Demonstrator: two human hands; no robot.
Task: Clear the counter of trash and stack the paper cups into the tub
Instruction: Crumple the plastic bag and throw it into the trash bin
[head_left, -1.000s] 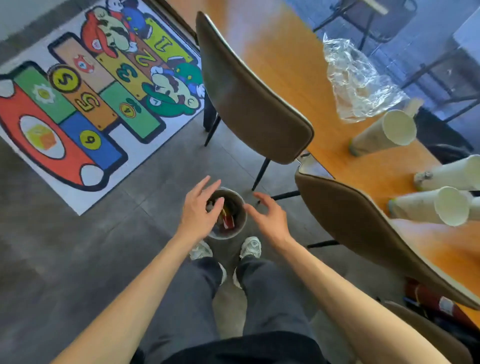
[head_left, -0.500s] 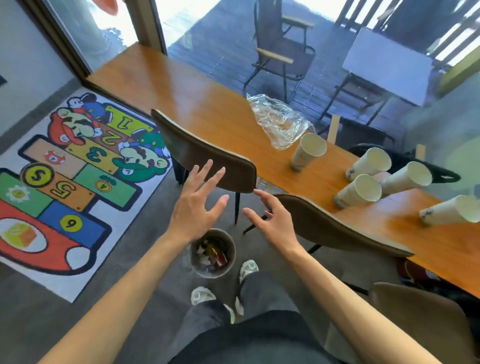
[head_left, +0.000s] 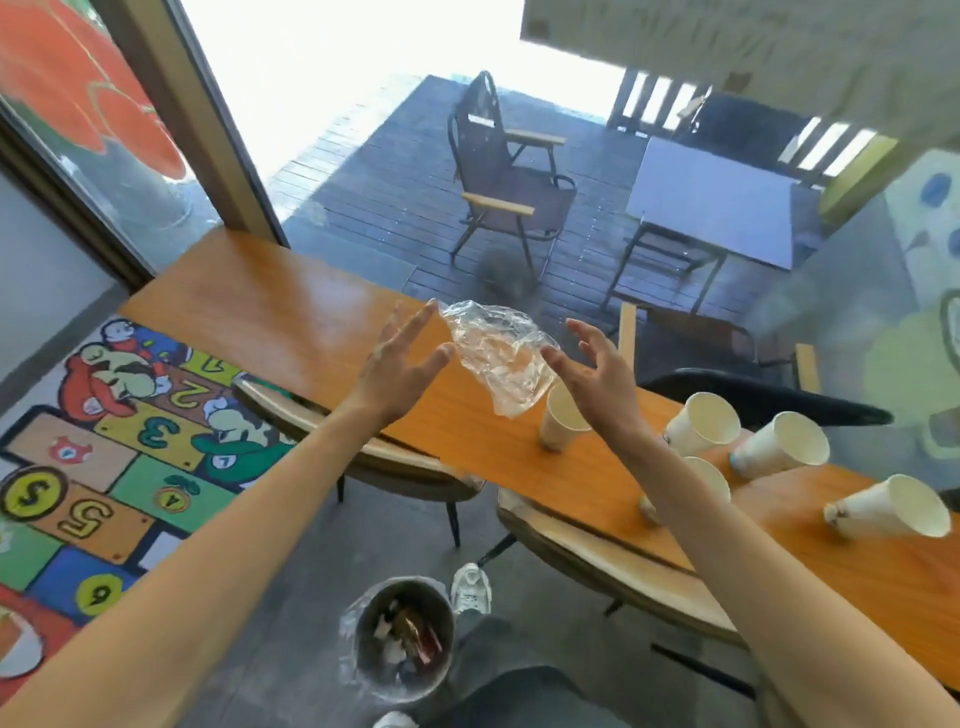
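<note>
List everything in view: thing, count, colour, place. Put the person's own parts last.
Plastic bag: one, clear, crumpled, on the counter between the hands.
Paper cups: five, white, on the counter's right half; one upright, four on their sides.
Counter: one, orange wood, along the window.
Trash bin: one, grey, plastic-lined, on the floor, holding rubbish.
Chairs: two, dark with tan edges, tucked at the counter.
Floor mat: one, multicoloured with numbers, left.
Patio chair and table: outside the glass.
Shoes: white, beside the bin.
Left hand: open, left of the bag.
Right hand: open, right of the bag.
</note>
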